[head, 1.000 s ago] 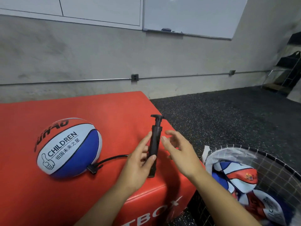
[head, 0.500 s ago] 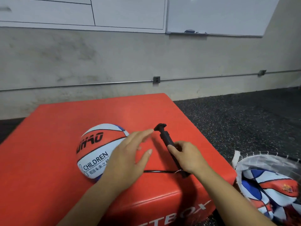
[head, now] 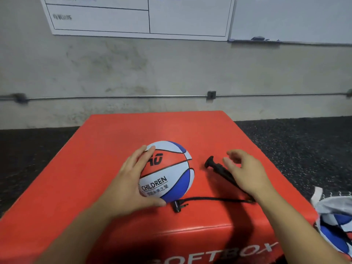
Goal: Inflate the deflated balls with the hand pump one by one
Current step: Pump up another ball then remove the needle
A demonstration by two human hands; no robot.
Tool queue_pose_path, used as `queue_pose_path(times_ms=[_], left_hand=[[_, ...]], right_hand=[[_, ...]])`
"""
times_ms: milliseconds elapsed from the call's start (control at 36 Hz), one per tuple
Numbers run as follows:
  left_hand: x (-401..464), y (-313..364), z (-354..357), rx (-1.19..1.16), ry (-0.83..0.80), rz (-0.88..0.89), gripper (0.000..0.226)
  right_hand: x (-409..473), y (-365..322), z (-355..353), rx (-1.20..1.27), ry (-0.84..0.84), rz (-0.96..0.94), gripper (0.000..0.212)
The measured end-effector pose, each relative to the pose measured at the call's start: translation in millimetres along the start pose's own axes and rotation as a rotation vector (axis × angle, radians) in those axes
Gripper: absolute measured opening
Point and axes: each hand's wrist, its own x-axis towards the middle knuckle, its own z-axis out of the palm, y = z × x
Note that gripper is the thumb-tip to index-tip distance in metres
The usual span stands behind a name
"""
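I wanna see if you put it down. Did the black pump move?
Yes. The pump stood upright near the red box's front right corner; now it lies flat on the box, handle pointing toward the ball.

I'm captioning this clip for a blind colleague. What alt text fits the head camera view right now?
A person's left hand rests on a red, white and blue ball on a red soft box, while the right hand hovers open over a black hand pump lying beside it. The pump's hose ends near the ball; more balls sit at lower right.
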Motion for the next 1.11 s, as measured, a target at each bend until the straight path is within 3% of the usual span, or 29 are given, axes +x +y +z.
queue_pose_path(times_ms=[83, 250, 444, 528, 611, 667, 750, 889, 1111], left_hand=[[3, -5, 5, -0.019, 0.005, -0.007, 0.145], [18, -10, 7, -0.037, 0.132, -0.015, 0.126], [22, -4, 9, -0.302, 0.224, -0.189, 0.099], [21, -5, 6, -0.531, 0.128, -0.316, 0.093], [21, -10, 3, -0.616, 0.004, -0.388, 0.083], [20, -14, 2, -0.558, 0.022, -0.367, 0.092], [18, -11, -5, -0.27, 0.065, -0.162, 0.096], [16, -1, -3, -0.11, -0.042, -0.018, 0.134], [23, -12, 3, -0.094, 0.064, -0.001, 0.119]], right_hand=[[-16, -28, 0, 0.045, 0.09, -0.237, 0.038], [-39, -56, 26, 0.215, -0.231, -0.456, 0.07], [-40, -69, 28, 0.428, -0.281, -0.408, 0.105], [-32, -66, 19, 0.416, -0.382, -0.402, 0.12], [-28, -60, 22, 0.268, -0.425, -0.428, 0.131], [-27, -58, 29, 0.212, -0.44, -0.452, 0.133], [-23, -59, 39, 0.197, -0.425, -0.468, 0.13], [-19, -64, 47, 0.242, -0.428, -0.457, 0.134], [-18, -68, 60, 0.274, -0.381, -0.448, 0.131]])
